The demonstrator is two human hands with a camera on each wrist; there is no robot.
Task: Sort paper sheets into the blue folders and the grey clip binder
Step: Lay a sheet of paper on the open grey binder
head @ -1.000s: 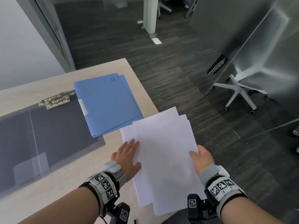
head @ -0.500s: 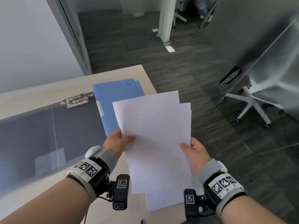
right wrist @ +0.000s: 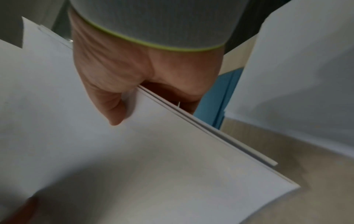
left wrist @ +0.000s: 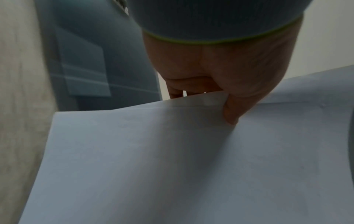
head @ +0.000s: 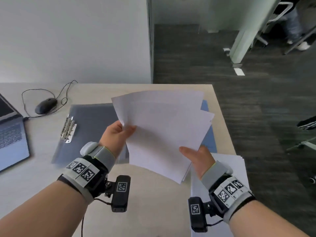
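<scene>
Both hands hold a fanned bundle of white paper sheets (head: 164,130) in the air above the desk. My left hand (head: 118,134) pinches the sheets' left edge, thumb on top (left wrist: 231,115). My right hand (head: 196,156) pinches the lower right edge of several sheets (right wrist: 172,151), thumb on top. The grey clip binder (head: 89,127) lies open on the desk to the left, its metal clip (head: 68,130) at its left edge. The blue folders (head: 209,134) lie under the raised sheets, mostly hidden, with a blue strip (right wrist: 216,103) showing beside my right hand.
A stack of white paper (head: 229,170) lies at the desk's right front corner, overhanging the edge. A laptop (head: 10,132) and a wired mouse (head: 45,106) sit at the left. The desk (head: 153,202) ends at the right above dark floor.
The sheets were lifted off the desk and are now fanned out in both hands. The head view has swung left, bringing the laptop, the mouse and the wall into view.
</scene>
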